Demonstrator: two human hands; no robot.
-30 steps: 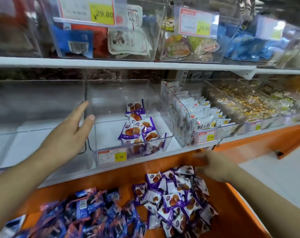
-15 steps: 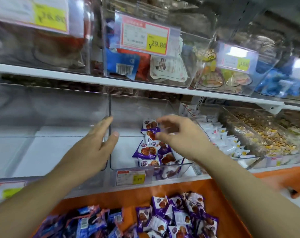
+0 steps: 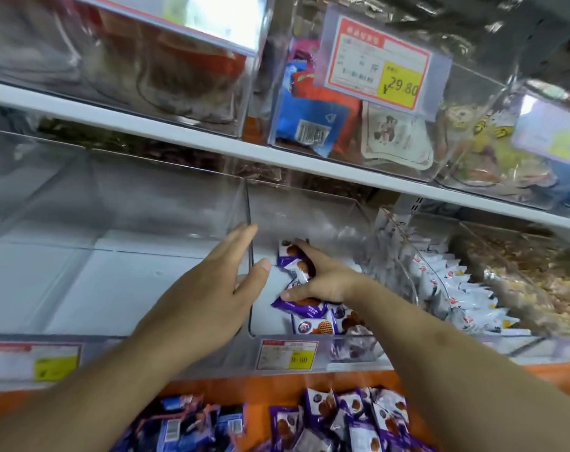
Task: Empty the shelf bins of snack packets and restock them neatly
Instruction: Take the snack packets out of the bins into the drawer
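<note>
A clear shelf bin (image 3: 313,203) with a price tag on its front holds a few purple snack packets (image 3: 311,325) along its right side. My right hand (image 3: 332,282) reaches into this bin, thumb and fingers spread round a small bunch of purple packets and pinching them against the ones lying there. My left hand (image 3: 208,298) rests open against the bin's left wall, thumb just inside it. More purple packets (image 3: 358,419) lie heaped on the orange ledge below.
Left of it stands a wide clear bin (image 3: 114,223) with nothing in it. Blue packets (image 3: 186,425) lie on the orange ledge at the lower left. Bins of white packets (image 3: 456,288) and yellow snacks (image 3: 521,275) stand to the right. A white shelf (image 3: 179,133) with full bins hangs overhead.
My right hand rose from the heap on the ledge, crossed over the bin's front and came down onto the packets inside. My left hand stayed on the bin wall. The view moved closer.
</note>
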